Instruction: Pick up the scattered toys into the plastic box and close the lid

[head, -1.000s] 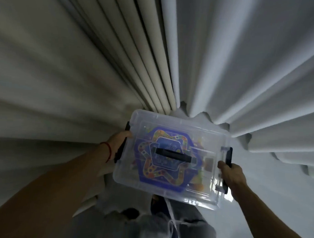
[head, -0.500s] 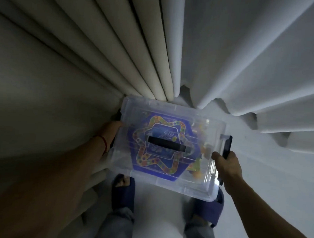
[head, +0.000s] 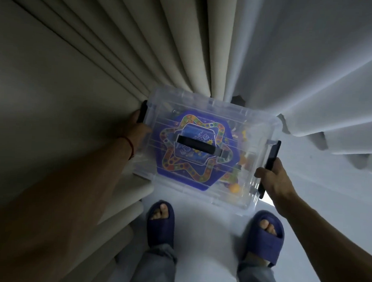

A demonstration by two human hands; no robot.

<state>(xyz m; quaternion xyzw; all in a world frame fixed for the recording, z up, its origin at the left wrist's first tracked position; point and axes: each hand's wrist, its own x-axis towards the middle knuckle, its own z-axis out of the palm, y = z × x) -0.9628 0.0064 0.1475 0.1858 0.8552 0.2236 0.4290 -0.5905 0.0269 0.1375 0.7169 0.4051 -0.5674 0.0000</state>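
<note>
Each hand's grip, left (head: pixel 139 126) and right (head: pixel 274 178), clasps an end latch of the lidded plastic box (head: pixel 204 150), long axis left-right.

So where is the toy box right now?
In the head view the plastic box sits mid-frame, lid on, held between the left hand and right hand, above the blue slippers, by the curtains.

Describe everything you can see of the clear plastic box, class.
The plastic box is clear, rectangular and lidded, with the lid on. A black carry handle crosses the lid, and a black latch sits at each end. A blue star-patterned board and colourful toys show through it. The left hand and right hand hold its ends, just in front of the curtains.
</note>
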